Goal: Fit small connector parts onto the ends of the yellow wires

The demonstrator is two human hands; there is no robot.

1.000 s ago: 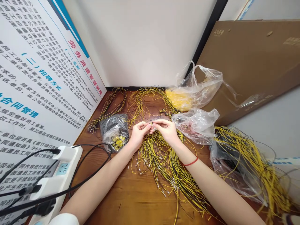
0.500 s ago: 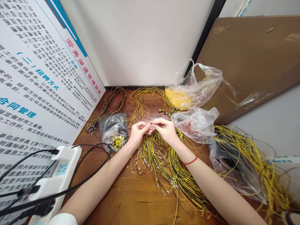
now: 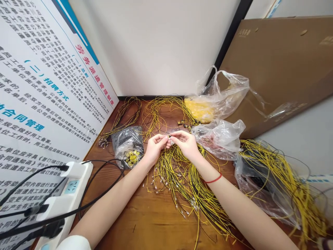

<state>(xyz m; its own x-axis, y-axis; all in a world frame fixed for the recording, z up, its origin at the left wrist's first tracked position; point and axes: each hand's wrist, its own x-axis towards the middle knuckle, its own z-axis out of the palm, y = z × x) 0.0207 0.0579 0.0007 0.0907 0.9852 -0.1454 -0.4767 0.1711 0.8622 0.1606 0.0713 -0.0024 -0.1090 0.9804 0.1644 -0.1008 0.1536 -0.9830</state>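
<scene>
Fingertip to fingertip, my left hand (image 3: 155, 148) and my right hand (image 3: 186, 144) meet above the middle of the table. My left thumb and forefinger pinch a small yellow part (image 3: 169, 136), mostly covered by the fingers. Closed in a pinch too, my right hand has a small silvery wire end (image 3: 172, 142) at its fingertips; its exact form is too small to tell. Beneath both hands spreads a large bundle of yellow and black wires (image 3: 197, 180), many with silvery tips. Left of my hands, a plastic bag (image 3: 127, 139) holds small yellow-and-black parts (image 3: 132, 158).
Clear bags stand at the back right, one with yellow pieces (image 3: 199, 109), another with reddish contents (image 3: 218, 139). More wires (image 3: 293, 187) hang over a bag at the right. A white power strip (image 3: 78, 180) with black cables occupies the left, beside a printed board (image 3: 52, 86).
My fingers have shifted slightly around the small part, and the silvery end shows more clearly below the right fingertips. The whole view has moved a little.
</scene>
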